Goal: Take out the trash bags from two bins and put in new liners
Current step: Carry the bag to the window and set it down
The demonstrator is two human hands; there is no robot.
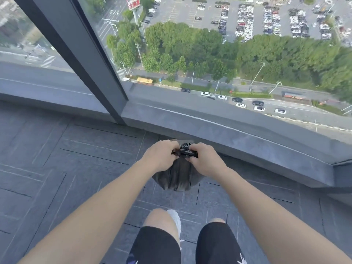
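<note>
Neck of black trash bag [177,178] was pinched by left hand [162,155] and right hand [206,161]. Tying was judged best done with even, firm pulls.

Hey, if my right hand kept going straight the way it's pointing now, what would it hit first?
The right hand grips the twisted neck of the black trash bag. Going straight on, it would probably meet the left hand, gripping the same neck, before the window ledge; depth is unclear.
</note>
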